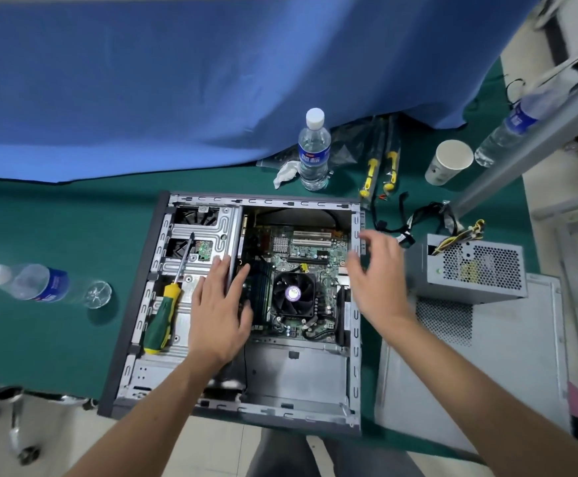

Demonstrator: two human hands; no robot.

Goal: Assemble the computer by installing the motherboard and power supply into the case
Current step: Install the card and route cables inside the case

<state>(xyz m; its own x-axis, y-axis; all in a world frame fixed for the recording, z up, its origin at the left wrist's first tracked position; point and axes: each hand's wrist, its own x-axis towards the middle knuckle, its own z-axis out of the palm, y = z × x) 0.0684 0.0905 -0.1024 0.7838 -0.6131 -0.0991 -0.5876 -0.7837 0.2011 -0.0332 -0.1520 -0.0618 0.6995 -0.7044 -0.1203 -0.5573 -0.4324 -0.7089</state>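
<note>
A: Where is the motherboard sitting right now?

B: It is lying flat inside the case, in the far right part of it, with its fan facing up. The case itself is lying on its side on the green table.

A: And the power supply?

B: It is standing outside the case, just beside its right wall, with its cables trailing away to the far left of it. The bare bay at the near end of the case is, I judge, waiting for it.

A: What are the hands doing?

B: The left hand is reaching in with straight, spread fingers over the board's left edge and the metal rail there; whether it is pressing I cannot tell. The right hand is hovering open above the case's right wall, fingers loosely bent, gripping nothing.

A: So which hand is closer to the power supply?

B: The right one, clearly. The box is lying to its right, long side running left to right, so a short reach sideways looks enough. The screwdriver is resting on the drive cage, just left of the left hand.

A: Anything else around?

B: A side panel near the power supply, and a standing bottle at the far edge.
</note>
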